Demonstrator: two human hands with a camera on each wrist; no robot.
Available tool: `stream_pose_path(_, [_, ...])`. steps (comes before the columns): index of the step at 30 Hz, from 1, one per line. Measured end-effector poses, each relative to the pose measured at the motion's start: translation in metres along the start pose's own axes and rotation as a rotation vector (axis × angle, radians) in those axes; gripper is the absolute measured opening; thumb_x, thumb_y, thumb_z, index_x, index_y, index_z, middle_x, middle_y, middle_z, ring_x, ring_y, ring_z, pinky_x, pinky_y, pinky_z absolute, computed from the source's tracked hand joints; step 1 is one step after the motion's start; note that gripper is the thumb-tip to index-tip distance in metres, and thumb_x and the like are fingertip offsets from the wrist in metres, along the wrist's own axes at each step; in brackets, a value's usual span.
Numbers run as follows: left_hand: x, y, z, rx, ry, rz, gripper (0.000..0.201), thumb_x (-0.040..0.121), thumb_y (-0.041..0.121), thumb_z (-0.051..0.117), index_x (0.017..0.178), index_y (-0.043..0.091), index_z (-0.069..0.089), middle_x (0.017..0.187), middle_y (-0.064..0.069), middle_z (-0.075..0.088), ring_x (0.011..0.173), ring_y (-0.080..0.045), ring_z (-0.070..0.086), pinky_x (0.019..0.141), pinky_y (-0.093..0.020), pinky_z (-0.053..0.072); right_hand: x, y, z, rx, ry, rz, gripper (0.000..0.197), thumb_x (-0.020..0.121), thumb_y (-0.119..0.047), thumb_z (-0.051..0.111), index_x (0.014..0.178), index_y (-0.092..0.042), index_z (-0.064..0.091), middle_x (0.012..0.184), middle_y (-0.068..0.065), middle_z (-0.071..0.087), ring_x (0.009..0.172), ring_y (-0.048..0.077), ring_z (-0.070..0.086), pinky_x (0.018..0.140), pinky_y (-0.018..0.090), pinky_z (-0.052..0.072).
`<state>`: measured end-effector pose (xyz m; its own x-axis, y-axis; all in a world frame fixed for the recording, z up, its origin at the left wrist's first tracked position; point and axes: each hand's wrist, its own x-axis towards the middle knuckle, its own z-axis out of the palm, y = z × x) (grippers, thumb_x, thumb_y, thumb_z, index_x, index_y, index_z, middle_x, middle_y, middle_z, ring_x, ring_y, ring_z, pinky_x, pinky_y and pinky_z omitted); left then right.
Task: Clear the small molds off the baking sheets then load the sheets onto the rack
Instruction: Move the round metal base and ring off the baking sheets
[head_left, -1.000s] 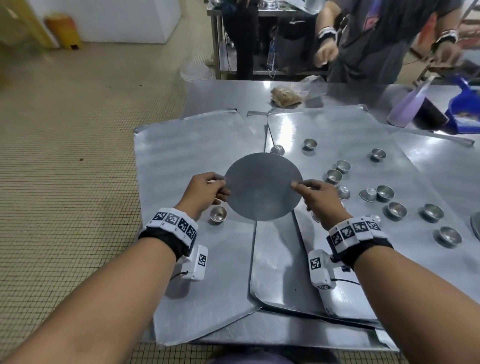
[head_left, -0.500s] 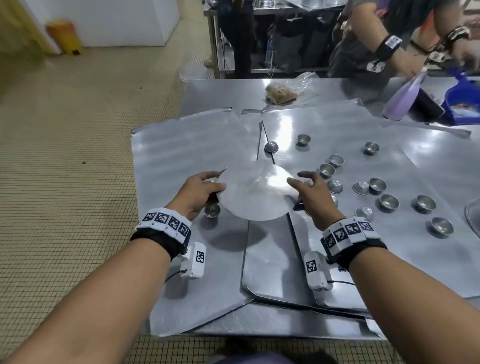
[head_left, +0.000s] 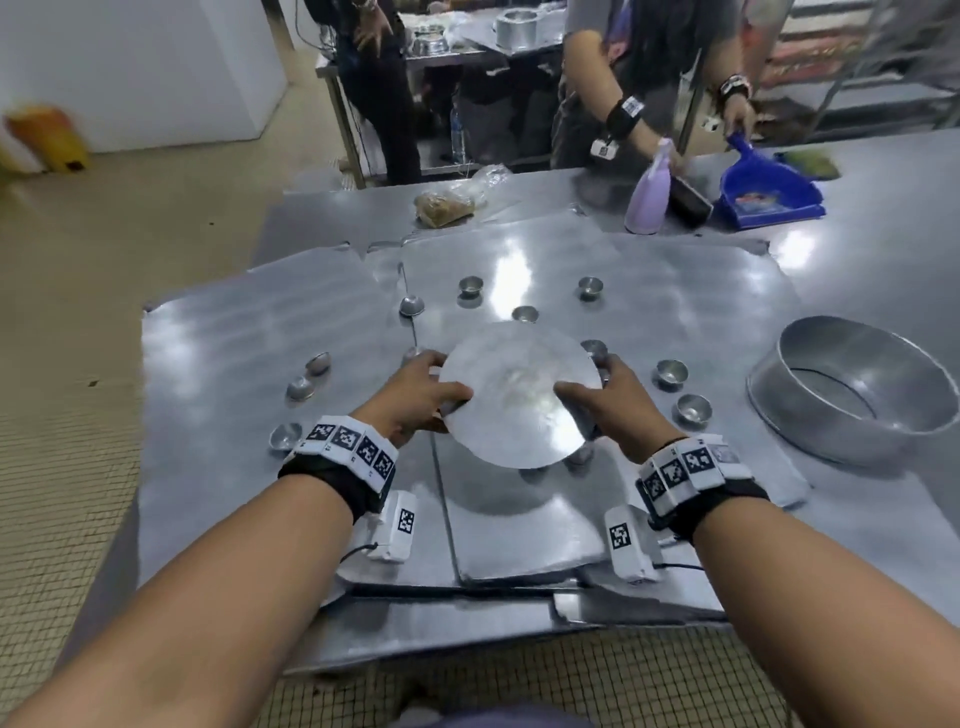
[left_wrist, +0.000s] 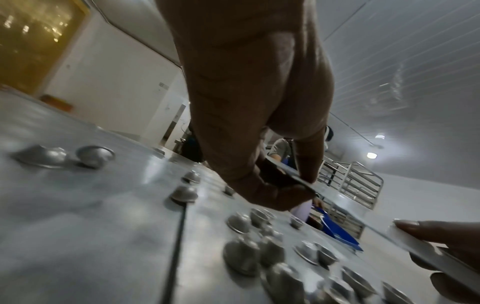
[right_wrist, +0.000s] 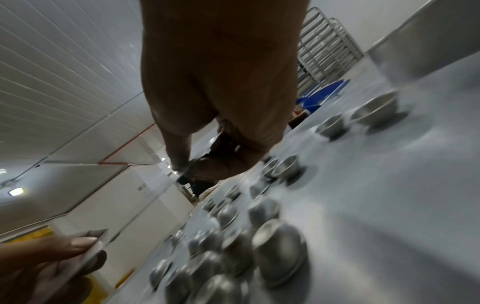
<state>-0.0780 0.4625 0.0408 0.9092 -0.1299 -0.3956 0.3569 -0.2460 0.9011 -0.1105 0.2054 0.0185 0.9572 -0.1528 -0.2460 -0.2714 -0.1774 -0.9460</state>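
Your left hand (head_left: 415, 395) and right hand (head_left: 608, 400) pinch opposite edges of a round metal disc (head_left: 519, 395), thumbs on top. Small molds (head_left: 671, 372) sit on the baking sheets (head_left: 218, 374) beneath and around your grip.

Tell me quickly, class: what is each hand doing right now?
Left hand: pinches the left edge of the round metal disc.
Right hand: grips the disc's right edge.

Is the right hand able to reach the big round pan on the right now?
Probably not yet. The right hand grips the round metal disc together with the left hand, so its grip is occupied. The path to the big round pan looks free apart from small molds.
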Motion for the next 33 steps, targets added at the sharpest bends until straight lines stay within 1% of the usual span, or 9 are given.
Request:
stream_pose_path(6, [-0.007,0.026,0.113,0.051,-0.058,0.06,0.048,0.085,0.007,0.078,0.126,0.012,0.055,0.124,-0.013,0.067,0.105,-0.034,0.07,0.084,-0.052,0.062,-0.017,0.026,-0.113,-0.029,0.049,0.018,0.052,0.081,-0.031,0.077,0.124,-0.021,0.049,0.114,0.007,0.063,0.097,0.03,0.067,0.058,0.041,0.058])
stream_pose_path(10, [-0.013,0.04,0.195,0.091,-0.113,0.098,0.052,0.084,0.01,0.077,0.13,0.013,0.053,0.118,-0.014,0.068,0.093,-0.029,0.071,0.06,-0.033,0.06,-0.031,0.047,-0.195,-0.026,0.131,0.027,0.048,0.085,-0.026,0.075,0.123,-0.015,0.047,0.111,0.008,0.062,0.089,0.026,0.067,0.048,0.031,0.051])
stream_pose_path(13, [-0.015,0.041,0.213,0.077,-0.133,0.117,0.05,0.083,0.007,0.072,0.127,0.015,0.051,0.104,-0.008,0.065,0.08,-0.021,0.067,0.06,-0.03,0.056,-0.033,0.057,-0.211,-0.022,0.143,-0.008,0.045,0.086,-0.023,0.075,0.122,-0.013,0.049,0.111,0.01,0.065,0.085,0.021,0.066,0.044,0.025,0.048])
stream_pose_path(16, [-0.015,0.048,0.243,0.087,-0.143,0.13,0.039,0.085,0.006,0.073,0.114,0.022,0.052,0.104,-0.011,0.068,0.08,-0.024,0.07,0.061,-0.035,0.058,-0.039,0.068,-0.237,-0.017,0.196,-0.015,0.048,0.084,-0.029,0.076,0.122,-0.018,0.05,0.112,0.003,0.064,0.091,0.024,0.068,0.047,0.03,0.051])
stream_pose_path(19, [-0.014,0.059,0.272,0.132,-0.181,0.143,0.044,0.085,0.008,0.075,0.122,0.017,0.054,0.111,-0.017,0.07,0.093,-0.033,0.072,0.062,-0.037,0.06,-0.045,0.082,-0.264,0.005,0.248,0.0,0.052,0.084,-0.032,0.076,0.125,-0.022,0.047,0.117,0.001,0.062,0.099,0.025,0.066,0.053,0.034,0.054])
stream_pose_path(23, [-0.003,0.074,0.308,0.194,-0.219,0.171,0.043,0.087,0.013,0.074,0.125,0.015,0.055,0.113,-0.009,0.067,0.096,-0.027,0.07,0.062,-0.038,0.062,-0.05,0.094,-0.293,0.036,0.304,-0.002,0.064,0.08,-0.039,0.075,0.134,-0.025,0.044,0.123,0.0,0.061,0.108,0.022,0.063,0.067,0.035,0.053])
stream_pose_path(27, [0.019,0.079,0.344,0.256,-0.249,0.178,0.047,0.077,0.032,0.075,0.121,0.031,0.058,0.119,-0.012,0.066,0.095,-0.034,0.064,0.057,-0.047,0.062,-0.048,0.098,-0.322,0.054,0.372,-0.015,0.06,0.079,-0.038,0.076,0.129,-0.02,0.05,0.116,0.0,0.066,0.102,0.021,0.067,0.059,0.032,0.054])
stream_pose_path(30, [0.025,0.088,0.365,0.247,-0.256,0.202,0.041,0.092,0.021,0.065,0.131,0.021,0.053,0.103,0.001,0.062,0.083,-0.009,0.055,0.046,-0.01,0.048,-0.039,0.099,-0.34,0.064,0.394,0.001,0.063,0.07,-0.045,0.077,0.123,-0.019,0.054,0.113,0.003,0.069,0.099,0.024,0.07,0.055,0.031,0.054])
stream_pose_path(33, [-0.011,0.129,0.372,0.239,-0.321,0.234,0.036,0.099,0.013,0.055,0.135,0.017,0.048,0.093,0.009,0.052,0.073,0.002,0.035,0.045,0.004,0.033,-0.023,0.093,-0.354,0.068,0.411,0.008,0.063,0.073,-0.042,0.082,0.125,-0.021,0.054,0.117,0.0,0.067,0.103,0.021,0.068,0.068,0.038,0.06])
